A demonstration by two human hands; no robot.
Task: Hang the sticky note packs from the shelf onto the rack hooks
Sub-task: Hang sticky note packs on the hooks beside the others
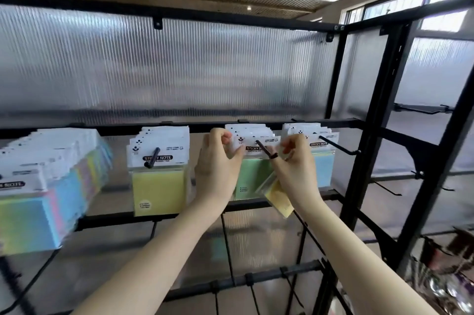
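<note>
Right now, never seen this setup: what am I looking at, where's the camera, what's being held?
There is no robot here. One wide-angle camera is worn on a person's head and looks forward at their two bare hands, so this is their own view.

In front stands a black metal rack with ribbed translucent panels and hooks sticking out toward the viewer. Sticky note packs hang on it in rows: a multicoloured row at far left, yellow packs, green packs and blue packs.

The left hand pinches the header card of the front green pack, which sits on the middle hook. The right hand pinches at that card's other side and also holds a loose yellow pack, which hangs tilted below it.
</note>
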